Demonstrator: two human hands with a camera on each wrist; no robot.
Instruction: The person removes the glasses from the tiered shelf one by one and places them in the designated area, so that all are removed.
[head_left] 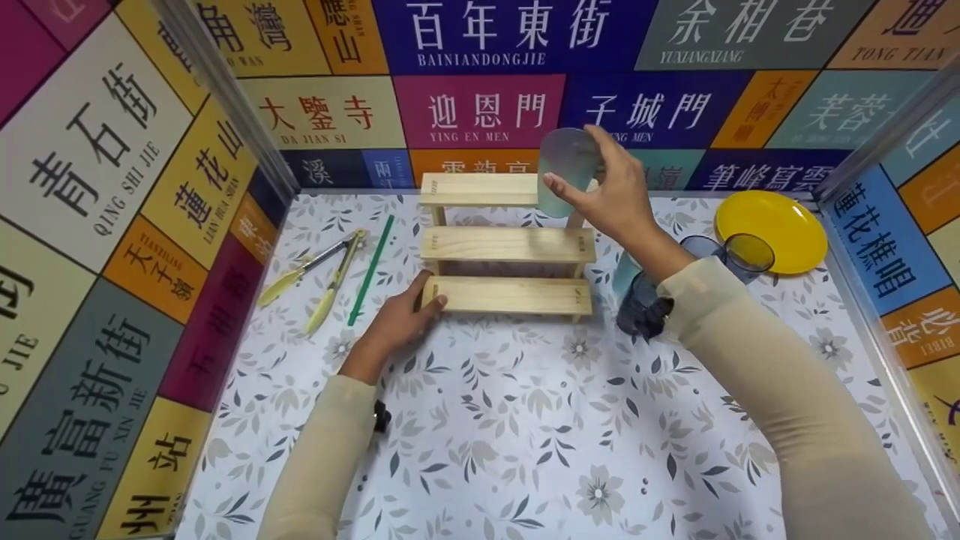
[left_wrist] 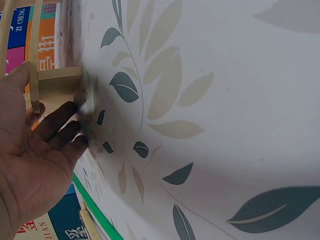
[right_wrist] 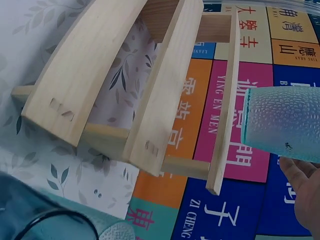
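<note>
A three-tier wooden step rack (head_left: 506,295) stands near the back of the table. My left hand (head_left: 397,322) grips the left end of its lowest tier; in the left wrist view, the thumb and index finger lie on either side of the wood (left_wrist: 60,75). With my right hand (head_left: 622,191) I hold a frosted teal cup (head_left: 566,169) by its side, over the right part of the top tier. The right wrist view shows this cup's bumpy wall (right_wrist: 285,122) apart from the rack.
Dark blue cups (head_left: 641,304) and another teal cup (head_left: 624,274) stand right of the rack, partly behind my forearm. A yellow plate (head_left: 772,232) lies at the back right. Yellow-tipped tongs (head_left: 330,281) and a green stick (head_left: 371,270) lie left. Printed panels (head_left: 480,112) wall the table.
</note>
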